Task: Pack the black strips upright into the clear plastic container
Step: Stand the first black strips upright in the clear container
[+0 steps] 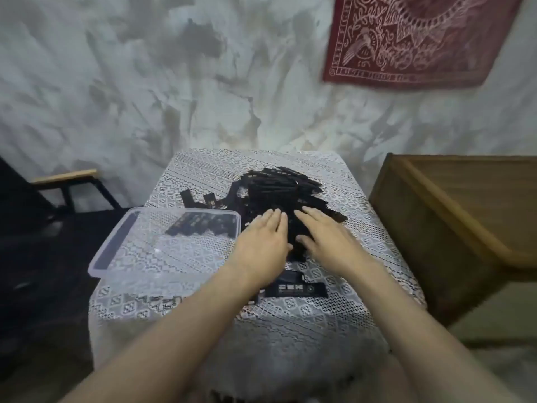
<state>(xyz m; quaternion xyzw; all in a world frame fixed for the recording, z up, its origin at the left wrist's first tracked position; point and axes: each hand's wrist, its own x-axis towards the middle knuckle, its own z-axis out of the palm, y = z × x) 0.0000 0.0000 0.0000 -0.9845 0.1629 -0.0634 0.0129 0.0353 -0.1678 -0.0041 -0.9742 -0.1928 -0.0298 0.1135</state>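
The black strips [283, 193] lie in a loose, fanned heap on the far right half of the table [290, 330], most with their long axes running roughly left to right, flat rather than on edge. A few more show inside the clear plastic container [162, 257] at its far end (whether those stand upright I cannot tell), and one stray strip [293, 287] lies near the wrists. The container sits just left of the heap, so the left hand [261, 237] is nearer to it; any gathered bundle would probably have to travel leftward and be turned on edge. Both hands rest on the heap's near side, close together. The left hand lies flat with straight fingers, gripping nothing; the right hand [328, 237] is likewise spread flat, palm down, touching the strips without pinching any.
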